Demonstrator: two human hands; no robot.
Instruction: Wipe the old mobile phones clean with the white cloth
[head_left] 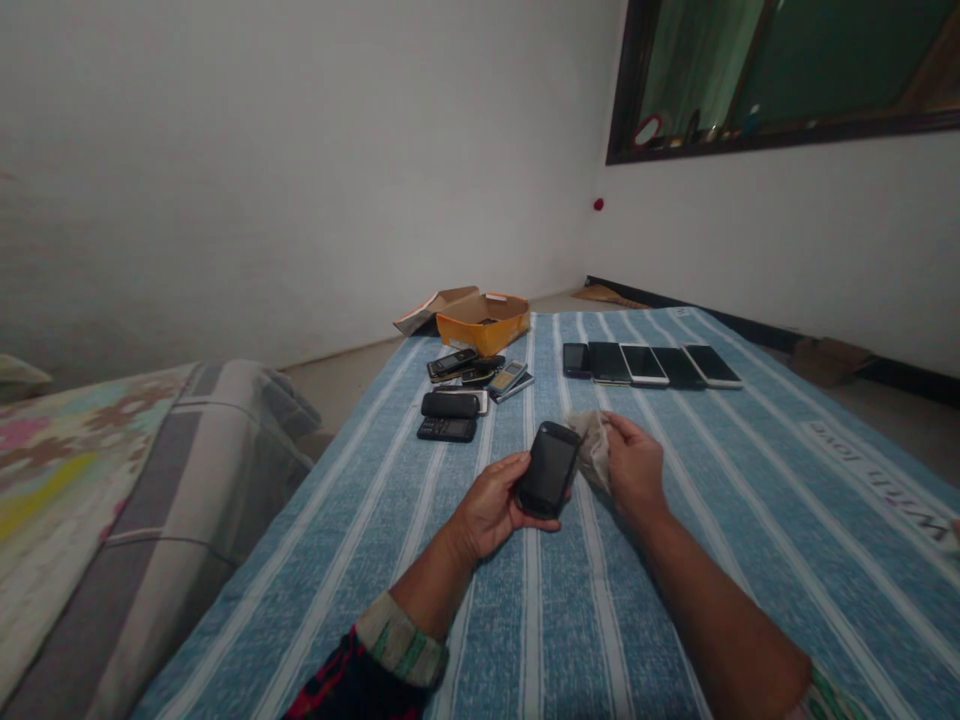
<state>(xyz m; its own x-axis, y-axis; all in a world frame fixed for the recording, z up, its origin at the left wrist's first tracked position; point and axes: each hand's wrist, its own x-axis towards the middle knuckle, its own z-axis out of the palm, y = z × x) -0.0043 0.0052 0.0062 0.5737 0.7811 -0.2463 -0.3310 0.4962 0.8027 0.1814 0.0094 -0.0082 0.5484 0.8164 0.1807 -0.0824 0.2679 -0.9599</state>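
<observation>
A black smartphone point(549, 470) with a dark screen is gripped by my left hand point(491, 505), thumb along its left edge and fingers beneath it. Bunched in the closed fingers of my right hand point(636, 465) is a pale greyish cloth point(592, 448). The cloth hangs at the phone's upper right edge; whether it touches the phone I cannot tell. Beyond my left hand lie a black flip phone point(448, 416), opened out, and a heap of older phones point(471, 368). Farther right, several smartphones point(643, 365) lie side by side in a row.
An open orange cardboard box point(484, 325) stands at the far end of the blue striped cloth-covered surface point(360, 560). At left is a bed-like surface with a checked cover point(195, 440). White walls and a dark-framed window point(787, 80) lie behind.
</observation>
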